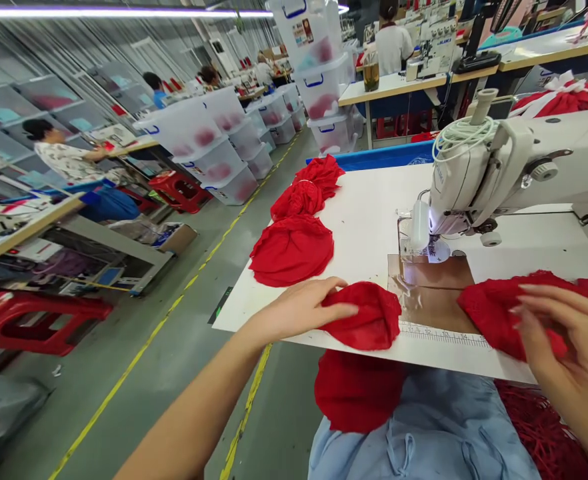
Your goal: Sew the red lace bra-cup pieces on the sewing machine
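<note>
White table (369, 207) beneath machine (474, 180), workshop bins (227, 180) beyond; left hand (299, 308) pinches red piece (374, 323) left of machine; right hand (571, 350), loosely spread, over cloth (491, 310).

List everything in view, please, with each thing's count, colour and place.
Worktable: one, white, foreground
Near sewing machine: one, white, worktable's right
Coiled cord: one, pale green, atop the machine
Bed plate: one, brown, below the machine
Ruler scale: one, black on white, worktable's front edge
Fabric pieces: at least four, red, worktable and below its edge
Loose strands: many, dark red, lower right
Storage boxes: many, translucent with blue handles, stacked beyond
Plastic stools: at least two, red, left
Floor lines: at least two, yellow, mostly left half
Co-workers: at least four, mixed clothing colours, beyond
Garment: one, light blue, bottom middle
Left hand: one, bare, on the front fabric piece
Right hand: one, bare, over fabric at right
</note>
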A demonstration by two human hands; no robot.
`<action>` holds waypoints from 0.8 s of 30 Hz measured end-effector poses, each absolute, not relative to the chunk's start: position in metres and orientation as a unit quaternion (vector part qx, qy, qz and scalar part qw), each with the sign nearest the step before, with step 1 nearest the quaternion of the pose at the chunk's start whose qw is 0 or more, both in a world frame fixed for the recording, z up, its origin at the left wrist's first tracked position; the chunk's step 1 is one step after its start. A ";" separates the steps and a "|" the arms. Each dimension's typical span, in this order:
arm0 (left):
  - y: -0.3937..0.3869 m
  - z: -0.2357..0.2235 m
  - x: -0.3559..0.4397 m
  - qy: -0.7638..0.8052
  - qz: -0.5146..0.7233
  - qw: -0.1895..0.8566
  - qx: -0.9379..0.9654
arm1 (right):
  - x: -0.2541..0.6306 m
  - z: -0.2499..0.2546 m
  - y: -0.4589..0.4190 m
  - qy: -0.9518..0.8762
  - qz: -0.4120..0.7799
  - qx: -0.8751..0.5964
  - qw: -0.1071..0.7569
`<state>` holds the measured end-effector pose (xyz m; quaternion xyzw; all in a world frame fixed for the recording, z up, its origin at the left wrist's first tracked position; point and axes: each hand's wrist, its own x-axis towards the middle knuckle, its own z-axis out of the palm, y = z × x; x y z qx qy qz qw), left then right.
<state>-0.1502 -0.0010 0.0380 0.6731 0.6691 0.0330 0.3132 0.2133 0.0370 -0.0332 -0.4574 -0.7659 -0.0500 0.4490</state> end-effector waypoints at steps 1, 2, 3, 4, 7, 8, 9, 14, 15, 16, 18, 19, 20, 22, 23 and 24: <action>0.004 0.033 -0.145 0.683 0.037 0.284 0.672 | 0.207 -0.031 0.047 -0.771 -0.050 -0.457 0.440; 0.008 0.028 -0.141 0.691 0.041 0.259 0.674 | 0.203 -0.030 0.056 -0.777 -0.035 -0.475 0.412; 0.012 0.023 -0.138 0.689 0.043 0.249 0.679 | 0.199 -0.031 0.065 -0.784 -0.010 -0.497 0.371; 0.015 0.019 -0.137 0.678 0.048 0.255 0.688 | 0.198 -0.033 0.072 -0.789 0.016 -0.520 0.326; 0.013 0.014 -0.139 0.628 0.095 0.330 0.698 | 0.198 -0.040 0.078 -0.775 0.089 -0.548 0.301; 0.009 0.016 -0.140 0.616 0.116 0.355 0.693 | 0.198 -0.041 0.075 -0.765 0.108 -0.546 0.323; 0.005 0.019 -0.140 0.608 0.135 0.386 0.680 | 0.198 -0.042 0.071 -0.754 0.127 -0.546 0.341; 0.000 0.038 -0.137 0.536 0.218 0.638 0.508 | 0.189 -0.041 0.052 -0.717 0.212 -0.527 0.403; 0.004 0.039 -0.136 0.529 0.223 0.653 0.494 | 0.185 -0.043 0.051 -0.720 0.224 -0.515 0.407; 0.009 0.038 -0.135 0.540 0.217 0.639 0.503 | 0.181 -0.045 0.052 -0.730 0.229 -0.502 0.404; 0.021 0.034 -0.133 0.605 0.171 0.535 0.564 | 0.174 -0.051 0.053 -0.769 0.207 -0.477 0.372; 0.026 0.031 -0.132 0.643 0.138 0.461 0.595 | 0.171 -0.054 0.053 -0.791 0.183 -0.466 0.352; 0.031 0.028 -0.130 0.675 0.105 0.388 0.619 | 0.169 -0.056 0.053 -0.811 0.156 -0.455 0.333; 0.037 0.023 -0.126 0.706 0.048 0.277 0.650 | 0.166 -0.056 0.050 -0.836 0.105 -0.433 0.320; 0.038 0.022 -0.125 0.707 0.022 0.239 0.665 | 0.165 -0.054 0.047 -0.840 0.084 -0.423 0.329; 0.039 0.021 -0.124 0.701 0.001 0.208 0.682 | 0.164 -0.050 0.044 -0.840 0.064 -0.411 0.348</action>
